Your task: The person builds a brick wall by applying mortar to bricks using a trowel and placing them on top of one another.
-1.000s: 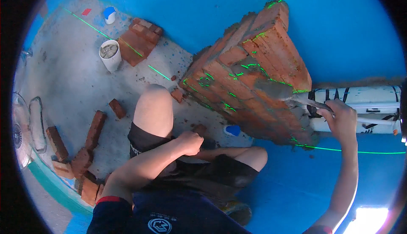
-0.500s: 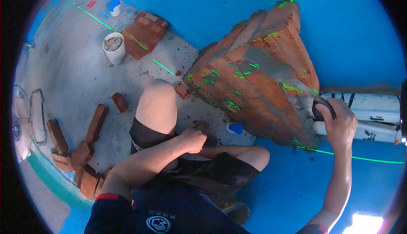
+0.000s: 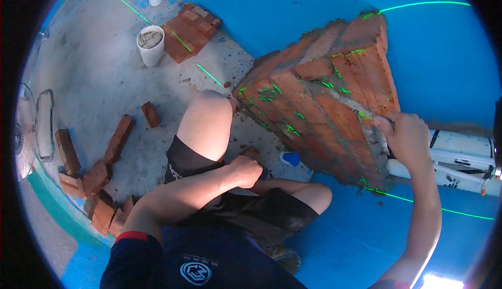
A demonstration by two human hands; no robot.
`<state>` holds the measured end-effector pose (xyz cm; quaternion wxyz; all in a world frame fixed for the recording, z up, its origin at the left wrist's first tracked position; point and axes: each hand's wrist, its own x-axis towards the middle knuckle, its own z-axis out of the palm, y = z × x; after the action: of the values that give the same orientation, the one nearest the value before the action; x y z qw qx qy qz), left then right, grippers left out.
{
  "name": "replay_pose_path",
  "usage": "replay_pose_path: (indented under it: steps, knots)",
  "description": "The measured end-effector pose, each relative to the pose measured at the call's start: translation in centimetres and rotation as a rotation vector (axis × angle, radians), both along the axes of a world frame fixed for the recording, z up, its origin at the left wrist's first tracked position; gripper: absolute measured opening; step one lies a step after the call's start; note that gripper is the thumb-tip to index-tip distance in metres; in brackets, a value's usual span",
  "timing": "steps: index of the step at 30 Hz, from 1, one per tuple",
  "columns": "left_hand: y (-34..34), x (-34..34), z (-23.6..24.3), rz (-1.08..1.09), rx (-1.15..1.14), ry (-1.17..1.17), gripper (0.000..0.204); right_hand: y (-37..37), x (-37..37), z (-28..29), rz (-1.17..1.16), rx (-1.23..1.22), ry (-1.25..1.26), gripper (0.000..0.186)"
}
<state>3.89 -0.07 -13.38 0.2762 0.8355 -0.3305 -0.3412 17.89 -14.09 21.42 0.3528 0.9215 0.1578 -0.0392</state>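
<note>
- The brick structure (image 3: 314,100) is standing against the blue wall (image 3: 436,53), right of the person's raised knee, with grey mortar filling its joints and smearing its face.
- The trowel (image 3: 357,105) is lying along this face; its blade is showing as a narrow grey strip, so its exact contact with the bricks is hard to judge from here.
- The right hand (image 3: 410,136) is gripping the trowel at its handle end, fingers wrapped closely round it.
- The left hand (image 3: 247,171) is resting above the lap, fingers curled into a fist; whether it is enclosing anything, I cannot tell.
- White pipes (image 3: 460,155) are running beyond the right hand.
- A blue-and-white container (image 3: 290,159) is lying near the structure's base.
- Farther left, a white bucket (image 3: 152,57) is holding mortar beside a brick stack (image 3: 183,35); loose bricks (image 3: 119,138) are lying nearer the person.
</note>
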Motion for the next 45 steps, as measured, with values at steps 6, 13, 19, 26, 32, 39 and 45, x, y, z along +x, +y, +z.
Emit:
replay_pose_path:
  steps: [6, 13, 19, 26, 32, 39, 45]
  knots:
    - [0.8, 0.1, 0.4, 0.076, -0.043, -0.046, 0.02, 1.7, 1.8, 2.7, -0.002, 0.08, -0.005, 0.052]
    - [0.9, 0.3, 0.3, 0.033, -0.007, -0.016, 0.021, 1.3, 1.6, 7.0, -0.014, 0.088, -0.071, 0.051]
    - [0.8, 0.5, 0.7, -0.003, 0.001, 0.017, 0.027, -2.6, 1.4, 11.8, -0.088, 0.223, -0.072, 0.051]
    - [1.0, 0.5, 0.4, -0.027, 0.001, 0.021, 0.03, -8.0, -2.8, 12.8, -0.186, 0.55, 0.009, 0.032]
    - [1.1, 0.2, 0.3, -0.016, 0.036, 0.027, 0.037, -8.8, -6.3, -0.8, 0.04, 0.424, 0.032, 0.03]
    - [1.4, -0.8, -0.4, -0.018, 0.067, -0.006, 0.036, -11.6, -6.7, -11.2, 0.002, 0.597, -0.133, 0.032]
    - [1.8, -0.3, -0.1, -0.008, 0.121, 0.019, 0.038, -13.7, -6.5, -11.0, -0.067, 0.686, -0.186, 0.035]
